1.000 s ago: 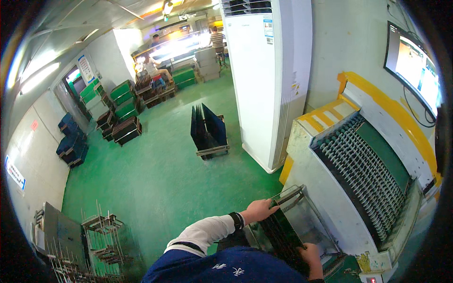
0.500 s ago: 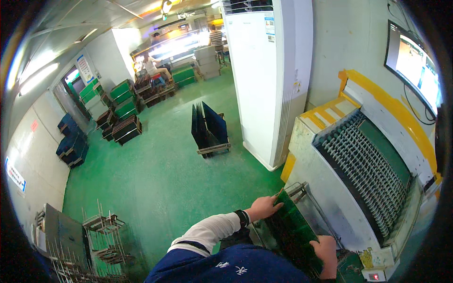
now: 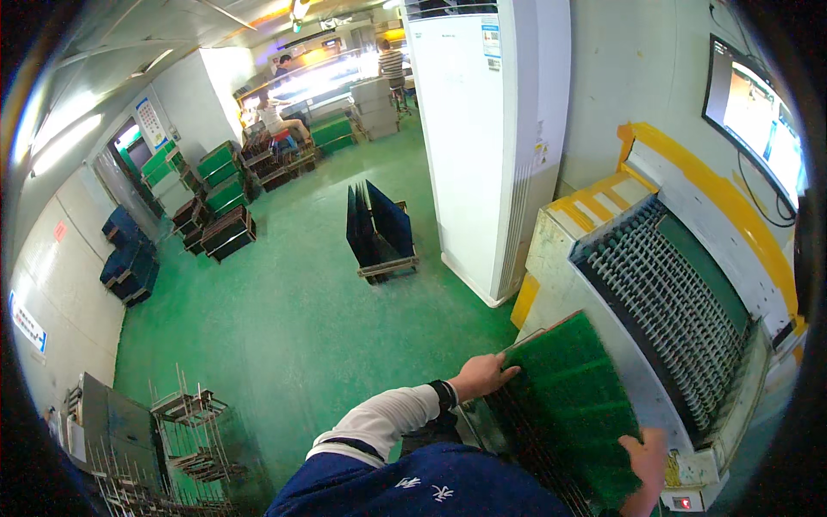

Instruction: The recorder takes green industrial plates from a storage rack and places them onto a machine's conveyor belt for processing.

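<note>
Green floor [image 3: 293, 327] spreads left of the roller machine [image 3: 672, 319]. Beside that machine, the left hand [image 3: 481, 377] clamps a green panel [image 3: 573, 379]; the right hand [image 3: 648, 461] meets its opposite edge, closure unclear. Even edge support should limit flexing.

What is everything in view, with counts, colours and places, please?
Panel: one, green, lower right
Further panels: uncounted, dark, beside it
Roller machine: one, off-white, right
Screen: one, black frame, right wall
Tall unit: one, white, right of centre
Floor rack with blue panels: one, brownish, centre
Stacks: several, green or brown, back left
Pile: one, dark blue, left wall
Metal racks: several, grey, lower left
Floor: one, green, middle
People: three, varied clothing, far back
Top: one, blue, bottom edge
Left fingers: one set, bare, panel's left edge
Right fingers: one set, bare, panel's right edge
</note>
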Demonstrator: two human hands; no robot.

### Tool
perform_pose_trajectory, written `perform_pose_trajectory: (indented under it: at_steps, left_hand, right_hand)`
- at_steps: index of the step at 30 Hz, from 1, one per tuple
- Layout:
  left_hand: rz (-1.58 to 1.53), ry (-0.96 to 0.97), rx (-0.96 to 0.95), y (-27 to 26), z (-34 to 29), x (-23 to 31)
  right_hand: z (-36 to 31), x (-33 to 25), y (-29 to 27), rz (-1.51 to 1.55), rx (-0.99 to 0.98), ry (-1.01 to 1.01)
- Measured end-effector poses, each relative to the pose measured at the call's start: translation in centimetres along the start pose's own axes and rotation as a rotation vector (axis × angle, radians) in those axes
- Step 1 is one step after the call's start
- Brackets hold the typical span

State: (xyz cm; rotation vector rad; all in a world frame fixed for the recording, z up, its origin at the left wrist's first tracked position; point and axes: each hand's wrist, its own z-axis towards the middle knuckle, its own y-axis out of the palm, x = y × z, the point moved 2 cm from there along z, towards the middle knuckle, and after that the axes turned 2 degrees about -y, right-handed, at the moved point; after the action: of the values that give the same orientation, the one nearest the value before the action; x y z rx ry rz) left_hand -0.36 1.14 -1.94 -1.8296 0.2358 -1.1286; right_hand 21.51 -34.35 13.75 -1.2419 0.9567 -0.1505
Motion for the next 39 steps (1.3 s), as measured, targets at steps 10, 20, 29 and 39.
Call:
perform_pose_trajectory:
  at_steps: [10,20,29,39]
  left_hand:
    - [0.013,-0.022,-0.041,-0.6,-0.1,0.7]
    - [-0.013,-0.04,0.003,-0.3,0.1,0.4]
    - [0.063,-0.131,-0.064,-1.6,-0.1,2.1]
    - [0.141,-0.136,-0.062,-0.6,1.1,2.2]
  right_hand:
    - [3.3,13.4,-2.0,0.924,0.798,0.337]
    - [8.9,10.7,4.1,1.735,0.452,0.28]
    - [13.4,12.3,9.3,1.739,0.509,0.284]
    - [14.5,10.5,10.1,1.808,0.234,0.551]
